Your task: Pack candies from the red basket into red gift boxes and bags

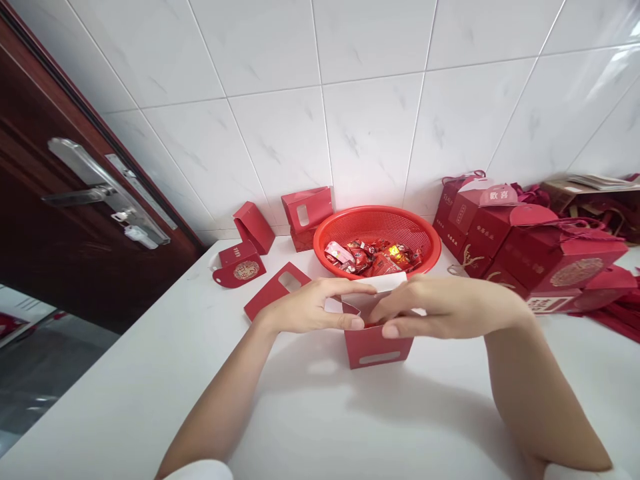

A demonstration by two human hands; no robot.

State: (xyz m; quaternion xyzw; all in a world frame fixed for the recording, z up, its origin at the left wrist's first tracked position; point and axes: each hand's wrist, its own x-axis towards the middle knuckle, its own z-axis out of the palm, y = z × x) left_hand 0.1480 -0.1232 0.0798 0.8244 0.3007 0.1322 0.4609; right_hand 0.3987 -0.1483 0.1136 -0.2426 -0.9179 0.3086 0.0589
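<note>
A small red paper box [379, 348] stands upright on the white table in front of me, its top open and its pale inside showing. My left hand [313, 307] grips its left side, with the thumb at the front rim and the fingers behind. At the right side, my right hand [440, 307] has its fingertips dipped into the opening and its thumb over the front rim. The fingers hide most of what is inside. Just behind the box is a red plastic basket [325, 233] with several wrapped sweets [373, 259] in it.
Left of the basket lie several red paper boxes, including a flat one with a slot [275, 293] and one with a gold emblem [243, 263]. Red boxes [530, 247] are stacked at the right. A tiled wall [280, 147] runs behind; a dark door [40, 200] is left.
</note>
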